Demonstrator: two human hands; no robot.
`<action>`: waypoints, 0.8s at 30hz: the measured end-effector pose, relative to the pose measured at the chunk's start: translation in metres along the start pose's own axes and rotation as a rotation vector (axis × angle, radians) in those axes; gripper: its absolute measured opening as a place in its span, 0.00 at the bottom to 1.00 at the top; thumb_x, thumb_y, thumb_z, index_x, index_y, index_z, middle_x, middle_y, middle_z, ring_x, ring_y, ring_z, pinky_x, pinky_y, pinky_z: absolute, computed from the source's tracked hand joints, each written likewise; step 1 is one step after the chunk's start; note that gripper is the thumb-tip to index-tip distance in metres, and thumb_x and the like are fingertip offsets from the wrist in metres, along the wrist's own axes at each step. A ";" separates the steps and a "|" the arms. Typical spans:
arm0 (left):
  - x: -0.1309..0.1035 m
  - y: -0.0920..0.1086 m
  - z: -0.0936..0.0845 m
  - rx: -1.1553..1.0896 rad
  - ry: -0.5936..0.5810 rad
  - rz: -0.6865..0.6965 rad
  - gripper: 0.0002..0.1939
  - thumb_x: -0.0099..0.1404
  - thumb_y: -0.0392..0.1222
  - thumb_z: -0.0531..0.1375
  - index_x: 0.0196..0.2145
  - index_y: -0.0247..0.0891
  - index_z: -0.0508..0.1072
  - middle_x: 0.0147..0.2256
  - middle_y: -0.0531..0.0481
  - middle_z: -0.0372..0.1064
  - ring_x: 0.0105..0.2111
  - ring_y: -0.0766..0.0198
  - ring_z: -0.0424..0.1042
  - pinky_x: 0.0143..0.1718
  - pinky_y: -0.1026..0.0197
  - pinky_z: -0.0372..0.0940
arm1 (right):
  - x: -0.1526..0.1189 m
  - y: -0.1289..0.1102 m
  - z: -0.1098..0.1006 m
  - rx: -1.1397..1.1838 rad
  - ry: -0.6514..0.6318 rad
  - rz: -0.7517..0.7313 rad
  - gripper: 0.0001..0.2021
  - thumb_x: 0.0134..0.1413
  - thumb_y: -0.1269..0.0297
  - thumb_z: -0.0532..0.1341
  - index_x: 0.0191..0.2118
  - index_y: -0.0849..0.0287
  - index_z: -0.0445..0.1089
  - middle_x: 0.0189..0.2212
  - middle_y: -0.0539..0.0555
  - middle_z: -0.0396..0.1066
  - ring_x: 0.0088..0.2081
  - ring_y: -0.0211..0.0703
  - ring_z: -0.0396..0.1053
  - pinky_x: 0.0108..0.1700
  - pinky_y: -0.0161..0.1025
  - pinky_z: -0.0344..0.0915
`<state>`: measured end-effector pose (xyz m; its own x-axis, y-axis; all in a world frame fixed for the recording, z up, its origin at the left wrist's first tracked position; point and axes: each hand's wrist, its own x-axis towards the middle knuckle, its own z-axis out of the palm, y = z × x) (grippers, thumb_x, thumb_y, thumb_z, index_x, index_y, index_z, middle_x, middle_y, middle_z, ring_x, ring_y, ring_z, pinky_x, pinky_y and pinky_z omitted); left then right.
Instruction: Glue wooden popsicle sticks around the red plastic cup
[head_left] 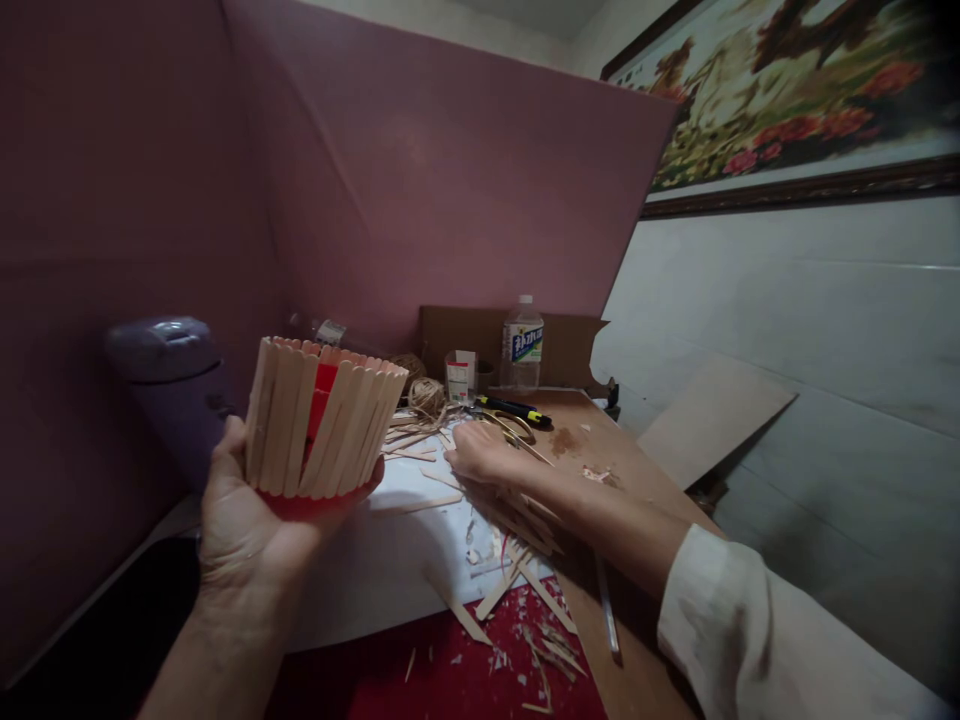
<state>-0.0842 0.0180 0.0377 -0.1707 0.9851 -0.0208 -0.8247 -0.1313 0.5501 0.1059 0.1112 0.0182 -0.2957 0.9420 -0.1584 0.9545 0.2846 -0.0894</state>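
Observation:
My left hand (251, 535) holds up a red container (321, 505) from below, its sides lined with upright wooden craft sticks (341, 425). Red shows through a gap between two sticks, where one stick leans. My right hand (484, 452) is down at the table among loose craft sticks (409, 440), fingers curled and pressed together. Whatever its fingertips hold, if anything, is hidden. Scissors (517, 432) with gold-coloured handles lie just beyond that hand, near a black and yellow utility knife (514, 408).
A plastic bottle (523, 345), a paper cup (460, 378) and balls of twine (426, 396) stand at the back before a cardboard sheet (457, 330). A purple flask (176, 390) is at left. Sticks and scraps litter the white sheet (367, 575) and red cloth (360, 690).

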 end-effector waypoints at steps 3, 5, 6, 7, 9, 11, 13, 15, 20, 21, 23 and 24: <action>0.000 0.000 0.000 -0.014 0.006 0.002 0.17 0.60 0.54 0.56 0.45 0.49 0.73 0.47 0.43 0.73 0.44 0.38 0.71 0.34 0.29 0.68 | -0.001 0.002 -0.001 0.020 -0.060 -0.049 0.15 0.61 0.61 0.59 0.52 0.59 0.66 0.50 0.57 0.67 0.46 0.47 0.69 0.46 0.48 0.69; 0.000 0.000 -0.001 -0.025 0.006 0.005 0.17 0.60 0.54 0.56 0.45 0.50 0.73 0.47 0.44 0.73 0.45 0.39 0.71 0.34 0.29 0.67 | -0.004 0.007 -0.005 0.037 -0.109 -0.100 0.15 0.61 0.60 0.59 0.51 0.59 0.67 0.50 0.56 0.67 0.46 0.47 0.69 0.45 0.47 0.69; 0.000 0.000 -0.001 -0.030 -0.001 0.009 0.16 0.60 0.53 0.56 0.45 0.50 0.73 0.48 0.44 0.73 0.45 0.39 0.71 0.35 0.29 0.67 | -0.005 0.010 -0.007 0.044 -0.132 -0.122 0.15 0.61 0.60 0.59 0.50 0.60 0.67 0.49 0.56 0.68 0.45 0.47 0.70 0.45 0.47 0.69; 0.000 0.000 -0.001 -0.035 -0.011 0.013 0.16 0.60 0.53 0.57 0.45 0.50 0.73 0.48 0.45 0.73 0.45 0.40 0.71 0.35 0.30 0.67 | -0.006 0.013 -0.010 0.051 -0.151 -0.139 0.14 0.61 0.60 0.59 0.49 0.60 0.68 0.49 0.55 0.69 0.45 0.47 0.70 0.44 0.47 0.70; 0.000 0.000 -0.001 -0.044 -0.015 0.013 0.16 0.60 0.53 0.57 0.44 0.50 0.73 0.48 0.45 0.73 0.45 0.40 0.72 0.36 0.30 0.67 | -0.005 0.018 -0.016 0.063 -0.179 -0.169 0.12 0.60 0.61 0.60 0.47 0.61 0.69 0.46 0.55 0.70 0.43 0.46 0.71 0.43 0.46 0.70; 0.000 0.000 -0.001 -0.056 -0.013 0.006 0.15 0.59 0.53 0.58 0.44 0.51 0.73 0.47 0.45 0.73 0.44 0.40 0.72 0.37 0.30 0.67 | 0.000 0.020 -0.020 0.071 -0.190 -0.199 0.12 0.60 0.61 0.60 0.45 0.63 0.70 0.43 0.54 0.71 0.41 0.45 0.71 0.41 0.45 0.70; 0.000 0.000 0.000 -0.065 -0.011 -0.002 0.15 0.58 0.52 0.59 0.43 0.52 0.73 0.46 0.44 0.73 0.44 0.40 0.72 0.37 0.30 0.67 | 0.010 0.021 -0.019 0.063 -0.169 -0.208 0.12 0.60 0.60 0.60 0.45 0.62 0.70 0.44 0.54 0.71 0.42 0.45 0.71 0.42 0.45 0.70; -0.001 -0.001 0.000 -0.063 -0.010 0.004 0.15 0.58 0.52 0.59 0.43 0.51 0.73 0.46 0.44 0.73 0.44 0.40 0.72 0.37 0.31 0.68 | 0.021 0.020 -0.015 0.041 -0.119 -0.197 0.13 0.60 0.60 0.59 0.48 0.61 0.69 0.47 0.55 0.70 0.44 0.46 0.70 0.44 0.46 0.70; -0.002 0.000 0.000 -0.036 0.012 0.022 0.14 0.59 0.53 0.57 0.42 0.50 0.73 0.44 0.43 0.74 0.44 0.39 0.72 0.36 0.31 0.68 | 0.045 0.018 -0.001 0.032 -0.004 -0.217 0.14 0.60 0.61 0.60 0.51 0.57 0.67 0.50 0.56 0.68 0.47 0.47 0.69 0.47 0.48 0.68; -0.002 0.000 0.000 -0.035 0.014 0.023 0.15 0.59 0.53 0.57 0.42 0.50 0.74 0.43 0.43 0.74 0.44 0.40 0.72 0.35 0.31 0.68 | 0.049 0.018 0.000 0.038 0.021 -0.221 0.14 0.61 0.61 0.59 0.51 0.57 0.67 0.51 0.56 0.67 0.48 0.47 0.69 0.47 0.48 0.68; -0.002 0.000 -0.001 -0.034 0.013 0.024 0.15 0.60 0.53 0.56 0.42 0.49 0.74 0.42 0.43 0.75 0.42 0.40 0.73 0.35 0.31 0.68 | 0.058 0.019 0.002 0.055 0.070 -0.218 0.15 0.61 0.61 0.59 0.53 0.57 0.66 0.52 0.57 0.66 0.48 0.48 0.68 0.48 0.50 0.67; -0.001 0.000 -0.001 -0.035 0.014 0.026 0.15 0.61 0.53 0.55 0.42 0.50 0.74 0.42 0.44 0.75 0.42 0.40 0.73 0.34 0.31 0.68 | 0.062 0.020 0.001 0.065 0.089 -0.218 0.16 0.61 0.61 0.59 0.53 0.57 0.65 0.53 0.57 0.66 0.49 0.48 0.68 0.49 0.51 0.67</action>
<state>-0.0844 0.0166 0.0373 -0.1997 0.9797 -0.0191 -0.8382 -0.1607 0.5211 0.1066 0.1754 0.0051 -0.4873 0.8722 -0.0416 0.8630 0.4738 -0.1751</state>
